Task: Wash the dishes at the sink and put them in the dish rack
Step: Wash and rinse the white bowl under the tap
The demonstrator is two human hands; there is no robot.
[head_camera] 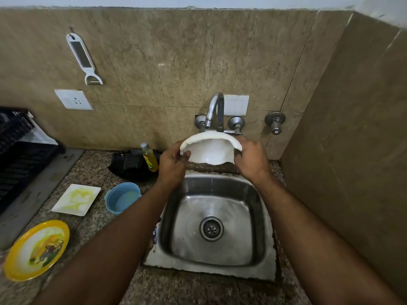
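Both hands grip a white plate (pixel 210 150) under the tap (pixel 214 111), above the back edge of the steel sink (pixel 259 216): the left hand (pixel 172 166) pinches its left rim between thumb and fingers, and the right hand (pixel 251 159) curls around its right rim. The plate is tilted, its hollow face turned toward the camera.

At far left, a black rack (pixel 19 155) stands on the counter (pixel 198 289), well apart from the sink. Nearer the camera on the counter lies a yellow plate (pixel 37 249) with food remains. Beyond it sits a square plate (pixel 76 199), smeared yellow, and just beside that a blue bowl (pixel 122 197) holding some liquid. Behind the bowl, against the wall, a soap bottle (pixel 149 157) with yellow liquid leans near a dark object (pixel 127 164) that cannot be identified.

On the tiled wall, a white peeler (pixel 83 59) hangs above a socket (pixel 73 99). A switch plate (pixel 236 104) sits behind the tap, and a separate valve (pixel 275 122) juts from the wall to the right.
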